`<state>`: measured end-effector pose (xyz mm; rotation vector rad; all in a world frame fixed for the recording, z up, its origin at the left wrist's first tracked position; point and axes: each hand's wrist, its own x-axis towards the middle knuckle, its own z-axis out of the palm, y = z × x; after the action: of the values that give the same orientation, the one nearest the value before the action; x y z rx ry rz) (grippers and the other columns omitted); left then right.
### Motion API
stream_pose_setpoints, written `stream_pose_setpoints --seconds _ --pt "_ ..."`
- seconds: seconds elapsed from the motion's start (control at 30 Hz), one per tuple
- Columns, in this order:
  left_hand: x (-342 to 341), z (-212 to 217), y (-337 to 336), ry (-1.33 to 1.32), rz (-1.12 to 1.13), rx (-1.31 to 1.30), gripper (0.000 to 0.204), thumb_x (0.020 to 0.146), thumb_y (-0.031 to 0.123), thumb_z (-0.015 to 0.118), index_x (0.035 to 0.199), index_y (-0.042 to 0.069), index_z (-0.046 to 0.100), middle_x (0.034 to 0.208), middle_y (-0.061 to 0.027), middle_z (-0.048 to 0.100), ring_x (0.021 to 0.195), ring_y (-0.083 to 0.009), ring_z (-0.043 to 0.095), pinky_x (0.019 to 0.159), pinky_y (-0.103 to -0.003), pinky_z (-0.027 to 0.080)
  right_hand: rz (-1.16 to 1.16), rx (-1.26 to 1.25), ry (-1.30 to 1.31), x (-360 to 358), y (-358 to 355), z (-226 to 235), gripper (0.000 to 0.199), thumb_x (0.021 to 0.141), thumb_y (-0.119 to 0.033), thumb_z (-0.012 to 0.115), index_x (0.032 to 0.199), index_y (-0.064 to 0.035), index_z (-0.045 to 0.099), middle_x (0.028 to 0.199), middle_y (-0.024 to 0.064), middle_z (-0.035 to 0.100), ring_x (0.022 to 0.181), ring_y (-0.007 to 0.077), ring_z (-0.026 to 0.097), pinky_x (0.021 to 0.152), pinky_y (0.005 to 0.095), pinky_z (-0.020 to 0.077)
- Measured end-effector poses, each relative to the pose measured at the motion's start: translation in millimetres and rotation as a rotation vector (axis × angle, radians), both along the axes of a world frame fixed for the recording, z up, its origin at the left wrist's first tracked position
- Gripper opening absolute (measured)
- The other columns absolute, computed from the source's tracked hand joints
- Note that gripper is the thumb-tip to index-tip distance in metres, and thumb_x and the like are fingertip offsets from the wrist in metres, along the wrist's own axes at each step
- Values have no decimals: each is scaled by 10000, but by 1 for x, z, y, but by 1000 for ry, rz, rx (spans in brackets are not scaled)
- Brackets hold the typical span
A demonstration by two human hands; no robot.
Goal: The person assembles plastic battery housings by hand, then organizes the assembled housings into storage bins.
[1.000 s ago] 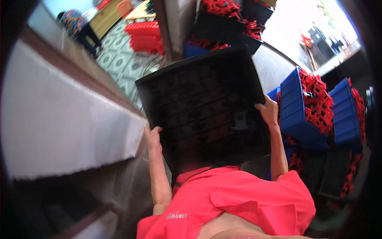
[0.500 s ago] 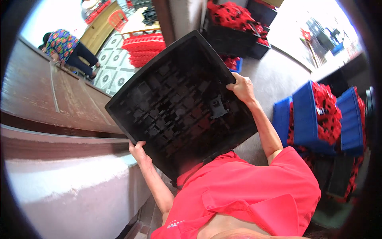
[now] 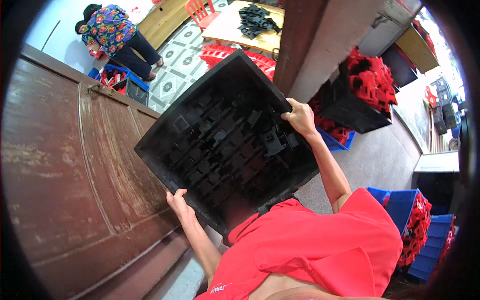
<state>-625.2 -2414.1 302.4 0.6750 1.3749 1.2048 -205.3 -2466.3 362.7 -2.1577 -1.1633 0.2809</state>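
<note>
While both hands [image 3: 177,200] [image 3: 300,116] grip it, black crate [image 3: 225,145] now tilted further left, w/ fingers clenched on rim.

head cam | fisheye, looks steeply down the person's front | close on black tray [image 3: 225,142] | single view

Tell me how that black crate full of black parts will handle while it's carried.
The black crate probably stays stiff: its edges look straight though the left hand and right hand grip only opposite rims. It's likely heavy, being full of black parts. Tilted as it is, those loose parts could slide.
</note>
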Motion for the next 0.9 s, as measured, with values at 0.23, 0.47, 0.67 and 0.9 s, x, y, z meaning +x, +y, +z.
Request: stream_pose_setpoints --seconds 0.23,0.47,0.67,0.9 --pt "5 -11 106 -2 42 -29 604 615 -70 530 1217 -20 548 1035 -59 604 905 -199 561 813 -282 461 39 -12 70 11 123 -13 428 681 -203 703 1107 -177 664 782 149 674 774 321 670 708 426 500" --pt "24 -3 240 94 -41 38 506 641 -71 533 1142 -23 579 989 -45 619 882 -173 554 823 -263 434 -8 47 -62 23 210 -7 390 668 -190 695 1051 -116 668 726 163 653 711 312 661 672 409 494" --pt "60 10 366 -37 -191 77 508 643 -76 541 1148 -24 552 930 -51 608 808 -178 564 759 -274 468 -184 73 53 46 269 4 442 666 -162 693 1104 -111 669 722 148 669 688 272 670 669 367 499" --pt "154 -12 518 16 -407 122 516 640 -89 530 1153 -36 551 1004 -69 621 879 -183 568 803 -260 451 -359 165 39 110 341 -20 424 667 -157 690 1084 -81 675 733 145 682 698 264 676 681 358 502"
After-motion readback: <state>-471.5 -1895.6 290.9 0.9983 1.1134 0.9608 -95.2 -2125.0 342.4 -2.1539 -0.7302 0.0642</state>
